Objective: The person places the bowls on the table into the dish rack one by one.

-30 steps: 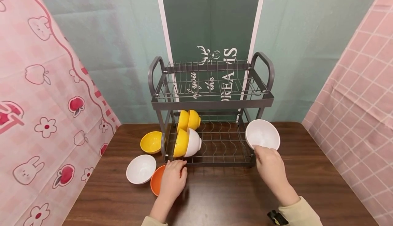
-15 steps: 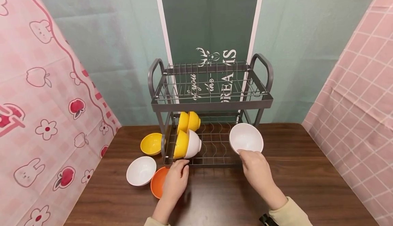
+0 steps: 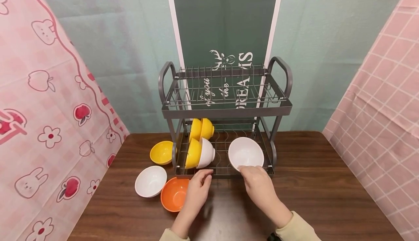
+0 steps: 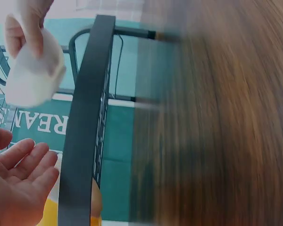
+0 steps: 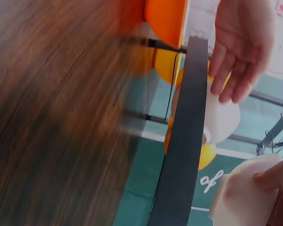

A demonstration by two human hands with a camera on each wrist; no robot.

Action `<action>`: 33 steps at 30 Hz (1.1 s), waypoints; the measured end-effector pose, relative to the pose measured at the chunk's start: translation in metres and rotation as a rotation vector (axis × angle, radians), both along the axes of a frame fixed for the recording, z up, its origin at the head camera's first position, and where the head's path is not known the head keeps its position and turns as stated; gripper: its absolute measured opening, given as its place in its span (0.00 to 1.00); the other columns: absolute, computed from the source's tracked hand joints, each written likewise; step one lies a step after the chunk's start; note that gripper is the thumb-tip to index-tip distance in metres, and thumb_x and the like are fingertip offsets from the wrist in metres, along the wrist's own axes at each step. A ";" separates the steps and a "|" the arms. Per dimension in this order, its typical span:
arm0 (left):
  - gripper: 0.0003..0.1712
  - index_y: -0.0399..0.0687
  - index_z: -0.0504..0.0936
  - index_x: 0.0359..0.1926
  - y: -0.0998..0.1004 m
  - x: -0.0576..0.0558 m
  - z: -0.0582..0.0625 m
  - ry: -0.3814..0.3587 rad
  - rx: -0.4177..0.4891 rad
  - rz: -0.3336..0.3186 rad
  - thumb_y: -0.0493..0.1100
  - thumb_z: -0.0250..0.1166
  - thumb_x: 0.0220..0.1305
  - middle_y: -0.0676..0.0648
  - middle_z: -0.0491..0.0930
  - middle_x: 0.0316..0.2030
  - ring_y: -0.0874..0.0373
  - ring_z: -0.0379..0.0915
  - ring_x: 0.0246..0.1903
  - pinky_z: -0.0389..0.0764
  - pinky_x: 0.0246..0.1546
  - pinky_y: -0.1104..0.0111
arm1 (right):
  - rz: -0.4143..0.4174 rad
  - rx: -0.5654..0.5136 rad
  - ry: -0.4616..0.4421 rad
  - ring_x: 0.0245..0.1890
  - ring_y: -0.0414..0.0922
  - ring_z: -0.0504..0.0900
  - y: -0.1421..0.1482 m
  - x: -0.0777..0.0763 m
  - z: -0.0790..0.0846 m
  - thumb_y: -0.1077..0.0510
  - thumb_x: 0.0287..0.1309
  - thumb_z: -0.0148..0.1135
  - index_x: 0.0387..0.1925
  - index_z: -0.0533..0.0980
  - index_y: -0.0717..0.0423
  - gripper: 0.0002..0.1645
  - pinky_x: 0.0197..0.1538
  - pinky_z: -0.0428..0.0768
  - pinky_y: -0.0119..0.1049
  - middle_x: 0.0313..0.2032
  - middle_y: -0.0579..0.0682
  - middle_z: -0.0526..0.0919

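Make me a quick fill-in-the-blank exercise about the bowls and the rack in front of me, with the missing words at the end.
1. The held bowl, gripped by the right hand, is coloured ____.
2. The racked yellow bowls stand on the rack's ____ tier.
3. On the table, near a white bowl, sits a third bowl coloured ____.
4. The number of racked yellow bowls is ____.

Missing words: white; lower; orange; three.
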State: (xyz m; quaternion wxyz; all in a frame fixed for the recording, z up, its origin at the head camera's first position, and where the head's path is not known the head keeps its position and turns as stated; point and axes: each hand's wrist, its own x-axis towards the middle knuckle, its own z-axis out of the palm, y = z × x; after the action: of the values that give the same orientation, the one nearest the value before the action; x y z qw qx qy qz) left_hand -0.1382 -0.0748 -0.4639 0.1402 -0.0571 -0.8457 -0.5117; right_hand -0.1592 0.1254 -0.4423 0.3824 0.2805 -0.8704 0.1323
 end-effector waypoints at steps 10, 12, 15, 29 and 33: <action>0.17 0.43 0.75 0.48 0.015 -0.002 0.005 -0.131 0.326 0.012 0.43 0.57 0.58 0.43 0.76 0.47 0.51 0.71 0.50 0.73 0.49 0.71 | 0.049 0.018 0.013 0.26 0.40 0.79 -0.019 0.006 -0.006 0.65 0.41 0.54 0.28 0.77 0.52 0.10 0.30 0.70 0.33 0.25 0.43 0.83; 0.19 0.42 0.74 0.50 0.017 -0.002 0.006 -0.125 0.387 0.016 0.43 0.57 0.58 0.42 0.75 0.49 0.50 0.71 0.50 0.74 0.48 0.71 | 0.060 0.019 0.010 0.26 0.39 0.79 -0.023 0.007 -0.006 0.64 0.43 0.53 0.28 0.77 0.52 0.10 0.30 0.71 0.32 0.25 0.43 0.83; 0.22 0.40 0.71 0.52 0.019 -0.001 0.009 -0.133 0.478 0.001 0.43 0.58 0.57 0.40 0.73 0.51 0.49 0.70 0.51 0.76 0.45 0.72 | 0.077 0.021 0.008 0.26 0.39 0.79 -0.027 0.009 -0.006 0.64 0.44 0.52 0.28 0.77 0.53 0.10 0.30 0.71 0.32 0.25 0.43 0.83; 0.23 0.36 0.68 0.53 0.023 -0.001 0.011 -0.225 0.654 -0.001 0.38 0.58 0.56 0.37 0.72 0.49 0.53 0.74 0.46 0.78 0.43 0.70 | 0.112 0.045 0.024 0.25 0.39 0.78 -0.036 0.015 -0.012 0.64 0.39 0.55 0.27 0.76 0.52 0.09 0.30 0.70 0.31 0.26 0.43 0.83; 0.23 0.37 0.68 0.54 0.023 0.000 0.011 -0.204 0.647 0.010 0.37 0.58 0.56 0.38 0.71 0.50 0.53 0.73 0.46 0.78 0.42 0.73 | 0.114 0.059 0.024 0.27 0.38 0.79 -0.036 0.015 -0.013 0.65 0.37 0.57 0.27 0.76 0.51 0.10 0.32 0.71 0.31 0.27 0.42 0.83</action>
State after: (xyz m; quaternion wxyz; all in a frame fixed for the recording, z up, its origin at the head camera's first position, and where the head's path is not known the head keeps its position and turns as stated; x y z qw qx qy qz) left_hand -0.1382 -0.0517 -0.4530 0.0682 0.0456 -0.6494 -0.7560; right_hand -0.1440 0.0891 -0.4553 0.3761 0.3425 -0.8519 0.1247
